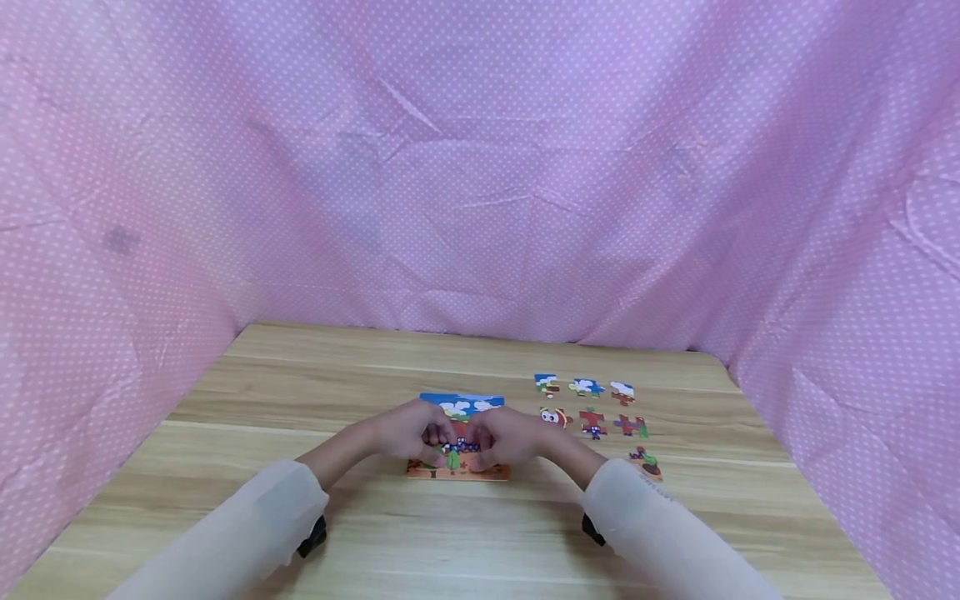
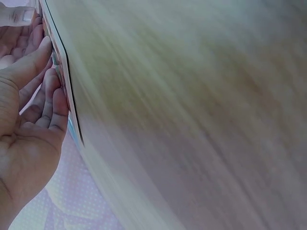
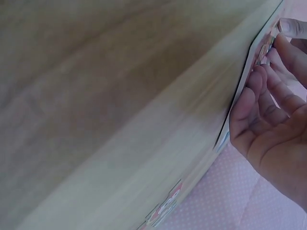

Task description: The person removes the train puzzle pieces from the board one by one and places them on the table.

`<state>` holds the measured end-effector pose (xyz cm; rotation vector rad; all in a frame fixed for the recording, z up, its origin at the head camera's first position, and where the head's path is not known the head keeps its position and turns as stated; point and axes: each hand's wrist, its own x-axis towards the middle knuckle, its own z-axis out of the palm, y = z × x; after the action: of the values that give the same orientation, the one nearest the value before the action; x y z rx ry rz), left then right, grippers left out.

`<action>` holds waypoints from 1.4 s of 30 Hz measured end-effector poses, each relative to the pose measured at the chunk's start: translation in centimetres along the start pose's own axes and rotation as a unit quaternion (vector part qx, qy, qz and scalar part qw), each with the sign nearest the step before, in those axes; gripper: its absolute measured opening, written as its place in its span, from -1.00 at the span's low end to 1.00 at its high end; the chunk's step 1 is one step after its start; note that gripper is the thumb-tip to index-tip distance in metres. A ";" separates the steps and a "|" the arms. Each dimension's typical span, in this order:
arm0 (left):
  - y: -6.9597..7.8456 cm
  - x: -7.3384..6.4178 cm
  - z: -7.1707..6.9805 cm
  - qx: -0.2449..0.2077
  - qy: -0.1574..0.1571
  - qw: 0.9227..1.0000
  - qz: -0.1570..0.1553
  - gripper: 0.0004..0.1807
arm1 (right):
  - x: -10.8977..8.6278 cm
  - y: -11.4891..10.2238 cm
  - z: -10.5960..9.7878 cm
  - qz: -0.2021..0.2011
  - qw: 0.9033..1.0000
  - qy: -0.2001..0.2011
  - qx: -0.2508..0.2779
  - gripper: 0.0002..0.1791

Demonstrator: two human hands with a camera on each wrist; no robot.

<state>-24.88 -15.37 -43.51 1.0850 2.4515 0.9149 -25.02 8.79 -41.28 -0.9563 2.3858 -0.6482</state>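
Observation:
A jigsaw board with a blue-sky and orange-ground picture lies flat on the table. My left hand rests on its left half, and my right hand on its right half, thumbs pointing inward at the lower part. Between the thumbs shows a green plant picture. In the left wrist view, the left hand touches the board edge-on with thumb and loosely bent fingers. The right hand does likewise in the right wrist view. Neither hand shows anything lifted off the board; parts of the picture are hidden beneath them.
Several loose jigsaw pieces lie right of the board in rough rows, among them a piece with eyes and a piece with a green plant. The wooden table ends at a pink dotted cloth behind and at the sides.

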 end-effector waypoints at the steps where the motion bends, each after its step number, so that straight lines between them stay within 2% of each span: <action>1: 0.0 0.0 0.0 0.004 0.002 1.000 0.002 -0.76 | 0.0 -0.1 0.0 0.007 1.000 -0.003 -0.003 -0.72; 9: 0.0 0.1 0.0 0.038 0.005 0.999 -0.001 -0.73 | 0.1 -0.7 0.3 0.040 0.999 -0.014 -0.013 -0.75; 15: 0.0 0.0 0.1 0.024 -0.017 0.999 -0.022 -0.71 | 0.0 -0.7 0.6 0.052 0.998 -0.015 -0.013 -0.75; 19: -0.1 0.0 -0.1 0.007 -0.019 0.999 -0.029 -0.71 | 0.0 -0.8 0.6 0.053 0.998 -0.013 -0.021 -0.75; 25: -0.2 -0.1 -0.2 0.009 -0.012 0.999 -0.034 -0.71 | 0.2 -1.2 0.4 0.049 0.998 -0.017 -0.036 -0.75; 34: -0.1 -0.3 -0.5 0.024 -0.006 0.999 -0.027 -0.71 | 0.6 -1.3 0.3 0.049 0.997 -0.016 -0.055 -0.76; 42: -0.3 -0.6 -0.4 0.019 -0.004 1.000 -0.019 -0.73 | 0.7 -1.4 0.3 0.041 0.998 -0.013 -0.044 -0.77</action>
<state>-24.82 -16.14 -43.36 1.0493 2.4844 0.8544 -24.59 7.28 -40.85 -0.8934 2.4341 -0.5008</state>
